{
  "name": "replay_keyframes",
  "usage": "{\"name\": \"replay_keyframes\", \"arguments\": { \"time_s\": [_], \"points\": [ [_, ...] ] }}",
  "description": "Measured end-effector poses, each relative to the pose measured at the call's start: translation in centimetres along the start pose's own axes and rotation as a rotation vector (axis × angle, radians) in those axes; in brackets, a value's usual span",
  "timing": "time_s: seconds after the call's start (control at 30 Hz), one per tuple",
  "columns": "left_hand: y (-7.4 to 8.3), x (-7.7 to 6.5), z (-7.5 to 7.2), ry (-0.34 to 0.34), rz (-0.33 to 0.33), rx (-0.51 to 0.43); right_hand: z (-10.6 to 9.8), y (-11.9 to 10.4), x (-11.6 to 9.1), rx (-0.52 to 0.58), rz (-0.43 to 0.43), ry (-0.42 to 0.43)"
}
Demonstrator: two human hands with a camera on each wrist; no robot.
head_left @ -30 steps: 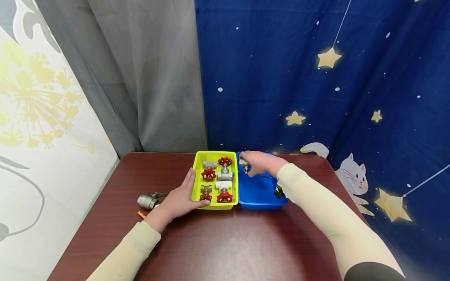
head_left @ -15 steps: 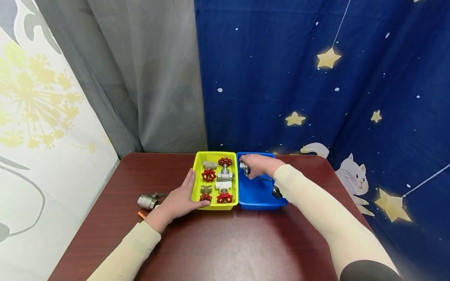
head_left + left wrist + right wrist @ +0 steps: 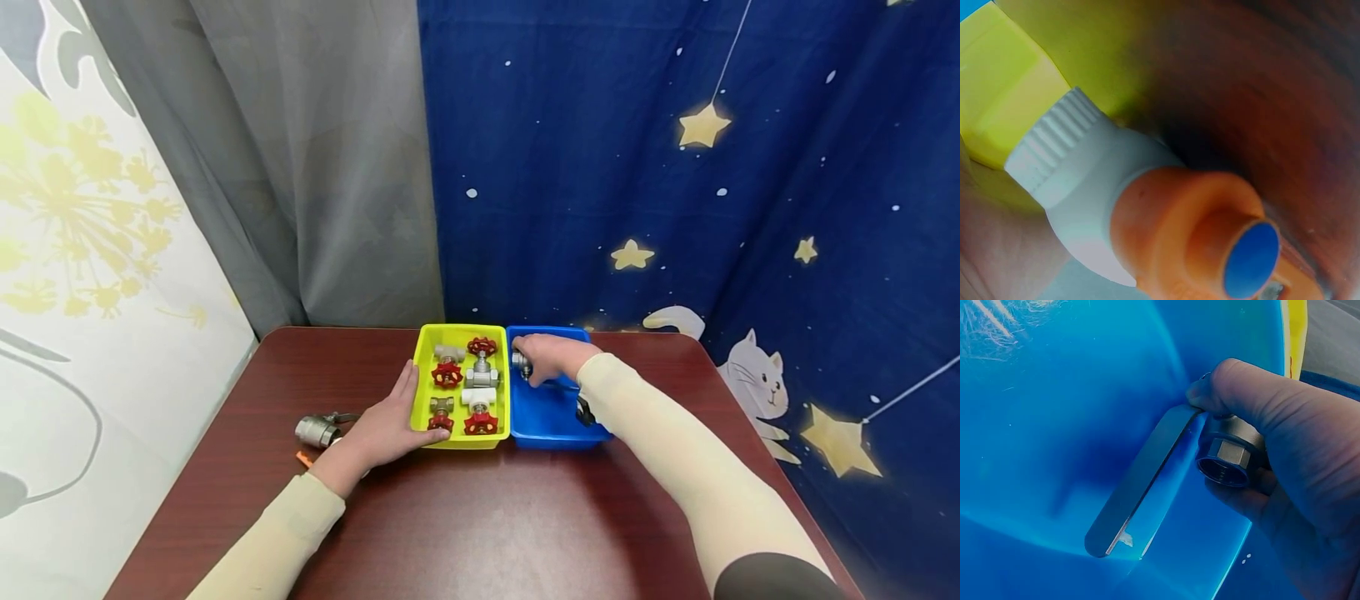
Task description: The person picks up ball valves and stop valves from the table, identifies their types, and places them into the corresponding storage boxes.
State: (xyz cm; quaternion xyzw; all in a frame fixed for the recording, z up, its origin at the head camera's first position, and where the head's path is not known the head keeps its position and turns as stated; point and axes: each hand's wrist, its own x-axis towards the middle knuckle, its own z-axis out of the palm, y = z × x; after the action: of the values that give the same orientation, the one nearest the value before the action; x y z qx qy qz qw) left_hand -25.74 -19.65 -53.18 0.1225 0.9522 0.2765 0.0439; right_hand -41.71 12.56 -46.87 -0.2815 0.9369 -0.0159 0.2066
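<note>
My right hand (image 3: 551, 354) pinches a steel ball valve (image 3: 1229, 450) inside the blue tray (image 3: 551, 417), near its far left corner. In the right wrist view the valve's long flat lever (image 3: 1141, 481) slants away over the tray floor; the fingers cover part of the body. My left hand (image 3: 386, 429) lies against the near left corner of the yellow tray (image 3: 462, 442), thumb along its front rim and fingers extended on its left side. Several valves with red handwheels, such as a white one (image 3: 480, 398) and a brass one (image 3: 441, 407), lie in the yellow tray.
Left of my left wrist, another steel ball valve (image 3: 317, 431) lies on the brown table (image 3: 480, 517). A white valve with an orange handle (image 3: 1191, 231) is close by, mostly hidden by my wrist in the head view. Curtains (image 3: 555, 167) hang behind the table.
My right hand has lowered slightly into the blue tray with the ball valve, its forearm shifting a little left. The left hand stays in place on the yellow tray.
</note>
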Motion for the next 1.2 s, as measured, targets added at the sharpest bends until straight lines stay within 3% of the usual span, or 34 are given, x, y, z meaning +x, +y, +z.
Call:
{"name": "replay_keyframes", "arguments": {
  "time_s": [0.53,1.2],
  "points": [
    [-0.1,0.2,0.2,0.027,0.032,0.019,1.1,0.6,1.1,0.012,0.018,-0.023],
    [0.0,0.1,0.1,0.015,0.014,0.041,1.1,0.6,0.9,-0.03,-0.015,-0.001]
  ]
}}
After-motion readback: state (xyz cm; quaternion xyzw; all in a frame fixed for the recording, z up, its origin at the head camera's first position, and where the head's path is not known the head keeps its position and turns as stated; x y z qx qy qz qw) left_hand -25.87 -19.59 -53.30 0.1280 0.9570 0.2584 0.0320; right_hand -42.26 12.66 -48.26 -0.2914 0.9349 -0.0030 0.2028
